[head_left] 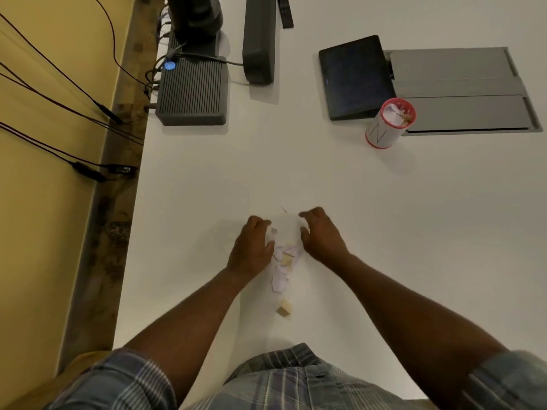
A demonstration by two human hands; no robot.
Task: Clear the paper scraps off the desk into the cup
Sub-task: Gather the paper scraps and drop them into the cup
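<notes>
While hands [285,241] flank scraps [283,261] | cup [389,122] far-R by tablet [355,76]

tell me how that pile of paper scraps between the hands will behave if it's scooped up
The paper scraps look thin and torn, so probably floppy and very light. They lie loose, so some would likely slip out and scatter. The tan piece lying apart may get missed.

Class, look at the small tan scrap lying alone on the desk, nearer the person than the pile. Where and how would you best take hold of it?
The tan scrap looks slightly raised rather than flat, so probably pinch its lifted edges from above with thumb and forefinger. It lies apart from the scrap pile, between the forearms, so either hand could likely come straight down unobstructed.
</notes>
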